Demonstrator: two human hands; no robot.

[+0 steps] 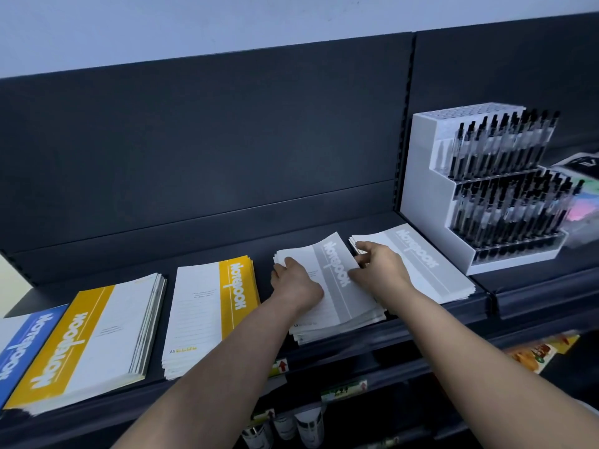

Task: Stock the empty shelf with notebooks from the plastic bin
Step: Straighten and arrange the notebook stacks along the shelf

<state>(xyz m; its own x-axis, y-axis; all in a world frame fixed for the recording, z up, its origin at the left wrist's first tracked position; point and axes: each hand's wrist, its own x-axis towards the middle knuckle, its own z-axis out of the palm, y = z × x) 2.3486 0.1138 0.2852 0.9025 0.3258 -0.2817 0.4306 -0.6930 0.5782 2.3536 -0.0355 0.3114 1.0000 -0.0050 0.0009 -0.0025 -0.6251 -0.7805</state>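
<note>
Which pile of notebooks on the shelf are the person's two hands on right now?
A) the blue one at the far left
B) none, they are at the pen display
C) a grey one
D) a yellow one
C: the left hand and the right hand both hold the grey-banded notebook stack, one at each side of it.

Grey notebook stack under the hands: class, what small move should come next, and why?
Probably square it up: the left hand and right hand hold the grey stack by its sides, but it lies skewed, its near edges fanned, unlike the neighbouring stack.
</note>
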